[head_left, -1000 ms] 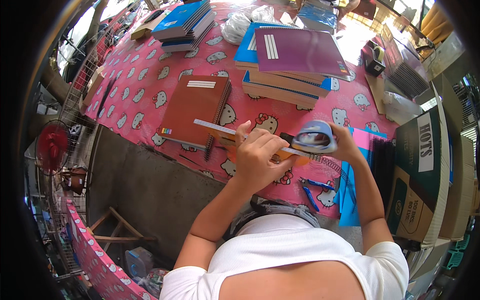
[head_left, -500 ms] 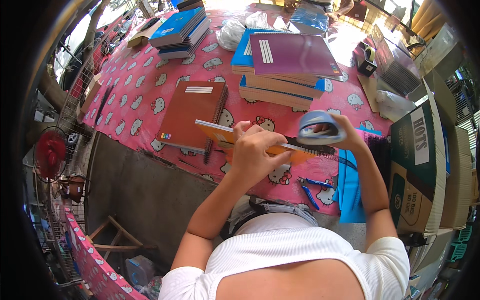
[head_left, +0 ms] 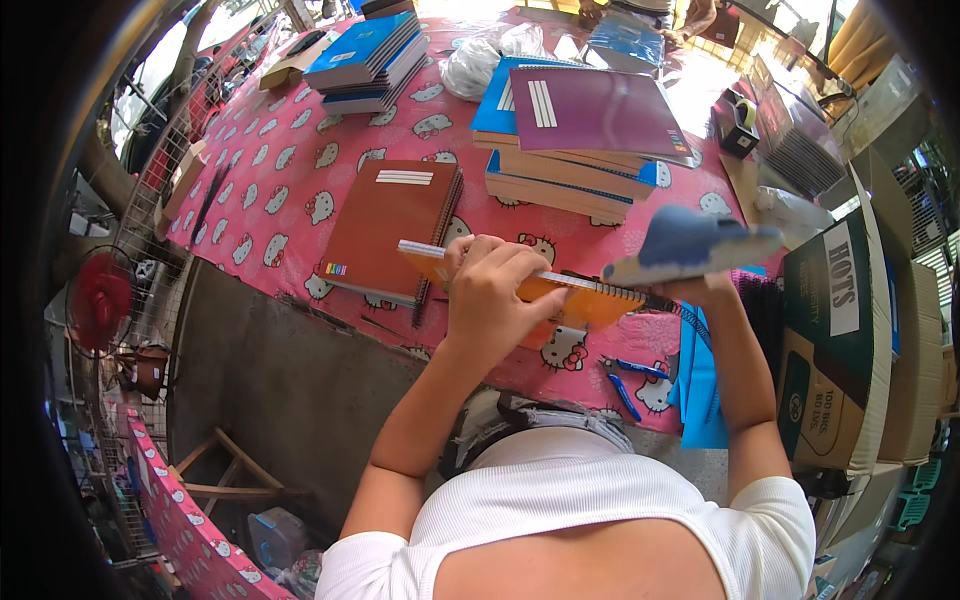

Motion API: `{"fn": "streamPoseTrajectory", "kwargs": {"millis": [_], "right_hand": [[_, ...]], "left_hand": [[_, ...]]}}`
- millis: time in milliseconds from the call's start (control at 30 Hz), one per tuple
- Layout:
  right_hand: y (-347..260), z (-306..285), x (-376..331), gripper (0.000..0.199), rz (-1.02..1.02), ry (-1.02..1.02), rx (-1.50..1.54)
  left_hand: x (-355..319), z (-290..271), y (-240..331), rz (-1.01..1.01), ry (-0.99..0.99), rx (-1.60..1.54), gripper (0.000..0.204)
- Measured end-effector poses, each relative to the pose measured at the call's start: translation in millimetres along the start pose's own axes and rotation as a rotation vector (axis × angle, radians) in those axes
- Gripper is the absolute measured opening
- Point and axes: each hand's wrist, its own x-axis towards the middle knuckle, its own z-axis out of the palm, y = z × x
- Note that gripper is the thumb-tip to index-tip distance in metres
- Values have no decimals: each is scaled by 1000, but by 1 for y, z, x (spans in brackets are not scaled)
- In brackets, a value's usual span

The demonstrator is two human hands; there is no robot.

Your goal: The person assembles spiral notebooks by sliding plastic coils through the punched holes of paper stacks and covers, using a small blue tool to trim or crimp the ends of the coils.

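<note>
My left hand [head_left: 492, 290] is closed around an orange notebook [head_left: 600, 305], held on edge above the table with its row of punched holes upward. A black spiral coil [head_left: 690, 318] runs along that edge and trails off its right end. My right hand [head_left: 700, 288] grips a blue-grey slipper [head_left: 690, 250], smeared by motion, just above the coil's loose end. Part of the right hand's fingers is hidden. Blue-handled cutting pliers [head_left: 625, 385] lie open below the notebook. To the left, a brown spiral notebook [head_left: 385, 230] rests flat on the table.
A pink patterned cloth covers the table [head_left: 285, 205]. Beyond my hands stand stacked notebooks topped by a purple cover [head_left: 600, 115]; another blue stack [head_left: 365, 60] is at far left. Blue sheets [head_left: 700, 395] and a cardboard box [head_left: 835, 340] are at right. Another person's hand [head_left: 695, 20] shows at the back.
My right hand has turned the slipper and moved it slightly right and down. My left hand has shifted a little left along the orange notebook, which is still held on edge.
</note>
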Motion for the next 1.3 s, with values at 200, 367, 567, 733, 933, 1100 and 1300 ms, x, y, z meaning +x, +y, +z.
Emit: {"fn": "streamPoseTrajectory", "kwargs": {"millis": [200,367,567,733,933,1100,1300], "right_hand": [[2,7,22,44,-169,-140,-215],[3,20,27,41,9,-40,-478],[7,32,36,46,-27,-35,-607],[5,42,36,50,-228,-75,-340],[14,46,47,53,-17,-233,-254],[-8,60,58,54,-196,-83,-233],[2,67,87,49,-212,-121,-193]], "left_hand": [[-3,-1,-12,-32,-64,-117,23],[-3,-8,-10,-124,-127,-147,27],[-11,-14,-18,-121,-24,144,32],[-13,-11,-28,-159,-75,89,32],[-8,-16,-32,-160,-66,72,33],[-13,-21,-44,-161,1,76,34],[-16,-28,-53,-173,221,-9,42]]}}
